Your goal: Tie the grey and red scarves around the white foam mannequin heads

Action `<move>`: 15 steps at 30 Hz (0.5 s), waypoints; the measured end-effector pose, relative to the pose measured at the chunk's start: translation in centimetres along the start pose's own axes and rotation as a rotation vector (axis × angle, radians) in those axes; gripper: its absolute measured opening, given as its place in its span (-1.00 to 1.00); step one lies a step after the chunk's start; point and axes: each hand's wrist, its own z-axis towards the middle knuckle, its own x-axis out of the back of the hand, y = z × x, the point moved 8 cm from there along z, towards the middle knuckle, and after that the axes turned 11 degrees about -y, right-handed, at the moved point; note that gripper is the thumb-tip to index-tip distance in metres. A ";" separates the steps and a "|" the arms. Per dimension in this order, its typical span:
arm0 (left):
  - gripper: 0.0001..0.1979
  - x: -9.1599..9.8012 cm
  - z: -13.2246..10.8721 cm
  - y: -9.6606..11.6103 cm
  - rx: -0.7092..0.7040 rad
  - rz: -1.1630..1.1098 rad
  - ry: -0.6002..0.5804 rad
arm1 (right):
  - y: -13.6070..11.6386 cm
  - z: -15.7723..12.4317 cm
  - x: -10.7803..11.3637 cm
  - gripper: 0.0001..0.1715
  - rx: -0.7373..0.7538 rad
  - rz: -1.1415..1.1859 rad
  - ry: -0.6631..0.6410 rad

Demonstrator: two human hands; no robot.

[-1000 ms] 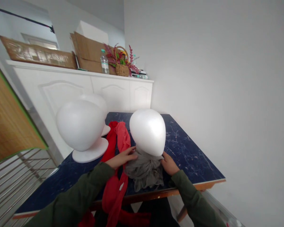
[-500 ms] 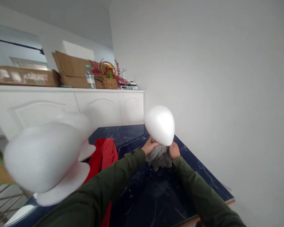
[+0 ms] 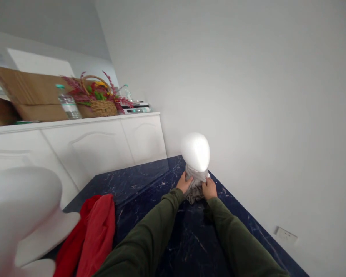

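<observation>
grey scarf (image 3: 195, 185): bunched round the neck of the white foam head (image 3: 195, 151), far end of the dark bench (image 3: 150, 181), near the wall | left hand (image 3: 185, 182), right hand (image 3: 209, 188): apart, each gripping the scarf beside the neck | progress: wrap seems on, folds loose, unsmoothed | aside: red cloth (image 3: 95, 227) near left

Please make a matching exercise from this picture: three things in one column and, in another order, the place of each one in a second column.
1. grey scarf
2. red cloth
3. wicker basket

A. on the white cabinet
B. lying loose on the blue table, near left
C. under the foam head, held by left hand and right hand

Pairs: 1-C, 2-B, 3-A.
</observation>
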 end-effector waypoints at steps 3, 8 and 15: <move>-0.38 -0.1 -0.9 -1.6 0.085 0.007 0.049 | 0.1 -0.2 -0.1 -0.53 -0.009 -0.043 -0.027; -0.35 1.3 -7.2 -0.3 0.144 0.157 0.091 | -0.2 -0.5 0.5 -0.40 -0.005 -0.057 -0.077; -0.32 9.4 -22.9 1.6 0.298 0.869 -0.033 | -2.2 -3.0 2.9 -0.25 0.005 -0.047 0.081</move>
